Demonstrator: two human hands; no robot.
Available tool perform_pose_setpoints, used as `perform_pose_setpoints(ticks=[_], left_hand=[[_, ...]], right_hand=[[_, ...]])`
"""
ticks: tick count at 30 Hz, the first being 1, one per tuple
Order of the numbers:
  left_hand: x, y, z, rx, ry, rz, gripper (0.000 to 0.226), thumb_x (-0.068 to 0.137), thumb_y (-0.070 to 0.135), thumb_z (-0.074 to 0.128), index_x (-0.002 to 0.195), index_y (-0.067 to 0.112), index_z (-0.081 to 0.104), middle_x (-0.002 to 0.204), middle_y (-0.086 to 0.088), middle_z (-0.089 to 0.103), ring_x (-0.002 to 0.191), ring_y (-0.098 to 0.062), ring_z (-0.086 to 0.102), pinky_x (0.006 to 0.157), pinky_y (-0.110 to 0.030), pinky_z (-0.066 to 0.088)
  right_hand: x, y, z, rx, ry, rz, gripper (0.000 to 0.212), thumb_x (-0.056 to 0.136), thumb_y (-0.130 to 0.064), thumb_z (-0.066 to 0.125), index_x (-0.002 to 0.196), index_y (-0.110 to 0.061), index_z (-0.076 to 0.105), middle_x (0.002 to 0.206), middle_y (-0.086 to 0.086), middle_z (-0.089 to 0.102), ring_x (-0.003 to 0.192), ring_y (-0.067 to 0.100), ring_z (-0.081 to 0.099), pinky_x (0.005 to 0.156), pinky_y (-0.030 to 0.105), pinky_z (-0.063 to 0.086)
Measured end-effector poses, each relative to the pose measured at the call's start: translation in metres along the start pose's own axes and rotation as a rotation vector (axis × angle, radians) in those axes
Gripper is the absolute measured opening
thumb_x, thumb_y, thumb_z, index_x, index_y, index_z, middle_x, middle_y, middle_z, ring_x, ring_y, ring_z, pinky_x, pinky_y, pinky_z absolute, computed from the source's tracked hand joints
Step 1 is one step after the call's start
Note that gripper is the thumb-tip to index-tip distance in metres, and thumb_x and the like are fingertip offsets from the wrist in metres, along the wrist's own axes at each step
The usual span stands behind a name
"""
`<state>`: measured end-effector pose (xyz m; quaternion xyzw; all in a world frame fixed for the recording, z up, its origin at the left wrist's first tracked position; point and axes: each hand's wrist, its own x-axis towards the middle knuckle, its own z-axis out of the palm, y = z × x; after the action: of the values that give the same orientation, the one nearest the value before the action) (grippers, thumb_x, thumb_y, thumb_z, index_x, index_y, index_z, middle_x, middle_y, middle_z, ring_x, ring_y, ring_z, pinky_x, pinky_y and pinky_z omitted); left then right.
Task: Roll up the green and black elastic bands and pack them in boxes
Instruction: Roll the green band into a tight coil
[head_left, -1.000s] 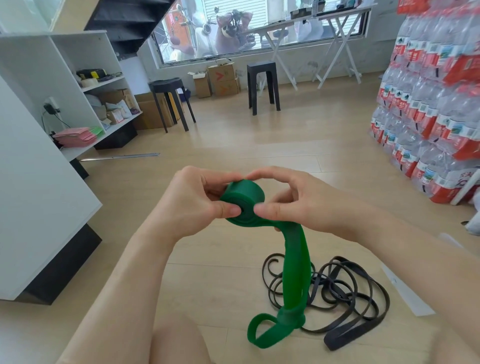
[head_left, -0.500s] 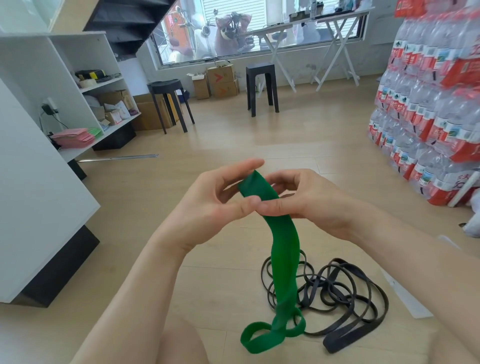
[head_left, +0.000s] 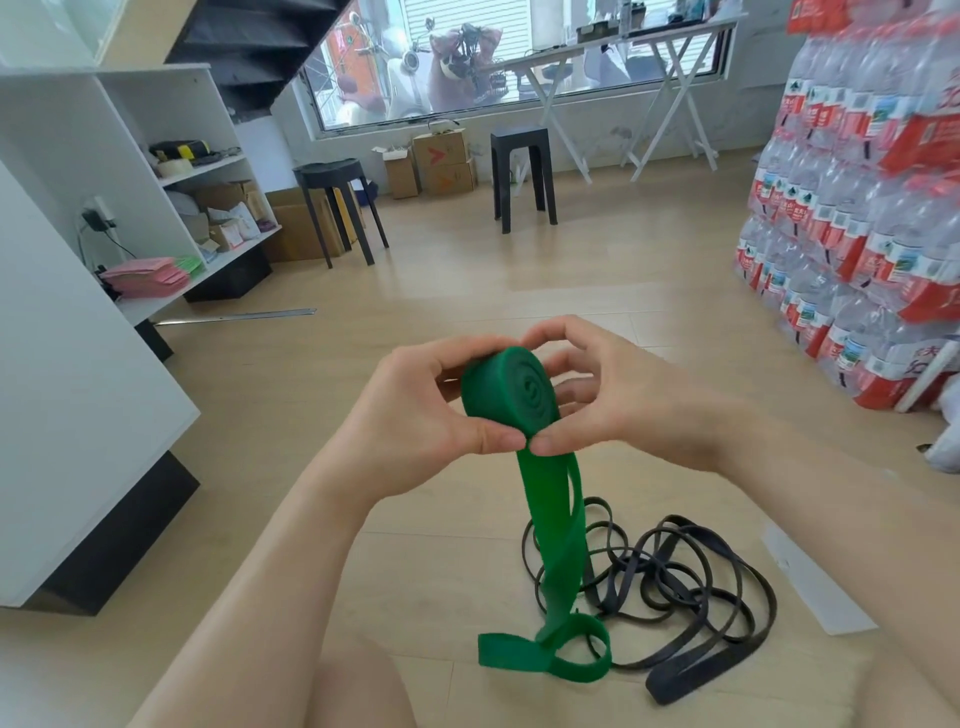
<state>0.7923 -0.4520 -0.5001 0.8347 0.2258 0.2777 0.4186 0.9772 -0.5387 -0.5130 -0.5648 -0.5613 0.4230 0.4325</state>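
Note:
A green elastic band (head_left: 511, 389) is partly wound into a tight roll held in front of me, its spiral end facing the camera. My left hand (head_left: 415, 421) grips the roll from the left, thumb under it. My right hand (head_left: 618, 395) grips it from the right, thumb meeting the left thumb below the roll. The loose green tail hangs down to the floor and ends in a loop. A black elastic band (head_left: 691, 587) lies in a loose tangle on the wooden floor behind the tail.
A white sheet of paper (head_left: 815, 587) lies right of the black tangle. Stacked packs of water bottles (head_left: 862, 208) fill the right side. A white shelf unit (head_left: 78, 270) stands at left. Two black stools (head_left: 522, 171) and cardboard boxes (head_left: 447, 161) sit near the far window.
The roll has turned and grown in my hands, from flat and edge-on half a second ago to a spiral facing me. The hanging green tail shifted slightly on the floor.

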Motion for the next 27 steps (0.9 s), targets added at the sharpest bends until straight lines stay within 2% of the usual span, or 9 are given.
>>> perform_pose_setpoints(ticks=[2,6,10,12,15,19,23,25,27], left_hand=[[0.000,-0.001,-0.004,-0.061,-0.058,0.014,0.066,0.054,-0.005,0.086,0.109,0.025,0.066,0.105,0.004,0.072,0.101,-0.011,0.067,0.089,-0.026,0.052],[0.000,-0.002,-0.003,-0.138,-0.210,0.049,0.066,0.055,-0.006,0.079,0.116,0.016,0.064,0.113,-0.001,0.070,0.112,-0.016,0.062,0.096,-0.029,0.049],[0.004,-0.007,0.001,-0.286,-0.045,0.026,0.058,0.074,0.003,0.075,0.127,0.019,0.056,0.126,-0.002,0.062,0.121,-0.017,0.055,0.097,-0.032,0.049],[0.006,-0.007,0.013,-0.420,0.028,-0.113,0.048,0.082,0.020,0.068,0.126,0.018,0.051,0.120,-0.007,0.067,0.114,-0.023,0.061,0.097,-0.038,0.050],[0.007,-0.007,0.035,-0.405,-0.087,-0.269,0.041,0.086,0.033,0.057,0.121,0.013,0.053,0.110,-0.011,0.070,0.106,-0.022,0.066,0.097,-0.037,0.051],[0.014,-0.009,0.036,-0.230,-0.065,-0.233,0.020,0.093,0.018,0.059,0.112,0.011,0.060,0.093,-0.019,0.068,0.083,-0.019,0.064,0.092,-0.043,0.049],[0.014,-0.014,0.019,-0.263,-0.188,-0.268,0.031,0.089,0.028,0.061,0.108,0.004,0.060,0.074,-0.002,0.056,0.066,-0.014,0.052,0.076,-0.036,0.042],[0.011,-0.015,0.012,-0.233,-0.261,-0.257,0.033,0.084,0.029,0.064,0.110,0.008,0.061,0.079,-0.003,0.062,0.070,-0.017,0.057,0.076,-0.031,0.046],[0.010,-0.016,0.011,-0.176,-0.287,-0.276,0.030,0.084,0.016,0.069,0.112,0.012,0.062,0.094,-0.007,0.071,0.082,-0.021,0.066,0.081,-0.029,0.051]], right_hand=[[-0.003,0.000,-0.011,0.213,-0.130,0.059,0.053,0.078,-0.009,0.075,0.126,-0.017,0.054,0.120,0.015,0.065,0.107,0.028,0.067,0.097,0.045,0.052],[-0.002,0.003,-0.010,0.118,-0.183,0.012,0.042,0.080,-0.019,0.074,0.120,-0.009,0.064,0.113,0.014,0.070,0.107,0.030,0.067,0.096,0.046,0.052],[0.004,0.002,-0.011,0.239,0.032,-0.058,0.045,0.068,-0.025,0.079,0.108,-0.006,0.071,0.109,0.019,0.071,0.102,0.034,0.068,0.097,0.053,0.050],[0.008,0.001,-0.014,0.323,0.155,-0.110,0.047,0.065,-0.025,0.080,0.106,-0.004,0.071,0.110,0.020,0.070,0.102,0.037,0.067,0.096,0.054,0.050],[0.010,-0.002,-0.017,0.422,0.274,-0.169,0.040,0.063,-0.021,0.077,0.099,-0.003,0.071,0.099,0.014,0.073,0.091,0.028,0.070,0.088,0.044,0.057],[0.010,-0.003,-0.017,0.393,0.352,-0.204,0.038,0.062,-0.022,0.076,0.096,-0.007,0.072,0.094,0.010,0.074,0.089,0.025,0.070,0.089,0.045,0.056],[0.013,-0.012,-0.014,0.398,0.404,-0.261,0.038,0.061,-0.022,0.075,0.095,-0.009,0.071,0.089,0.007,0.073,0.083,0.021,0.069,0.079,0.039,0.059],[0.014,-0.020,-0.015,0.450,0.426,-0.297,0.036,0.062,-0.021,0.074,0.095,-0.009,0.070,0.086,0.003,0.073,0.080,0.018,0.069,0.070,0.030,0.056],[0.016,-0.027,-0.017,0.490,0.438,-0.331,0.035,0.063,-0.020,0.073,0.097,-0.009,0.070,0.087,0.003,0.073,0.082,0.019,0.070,0.070,0.028,0.056]])
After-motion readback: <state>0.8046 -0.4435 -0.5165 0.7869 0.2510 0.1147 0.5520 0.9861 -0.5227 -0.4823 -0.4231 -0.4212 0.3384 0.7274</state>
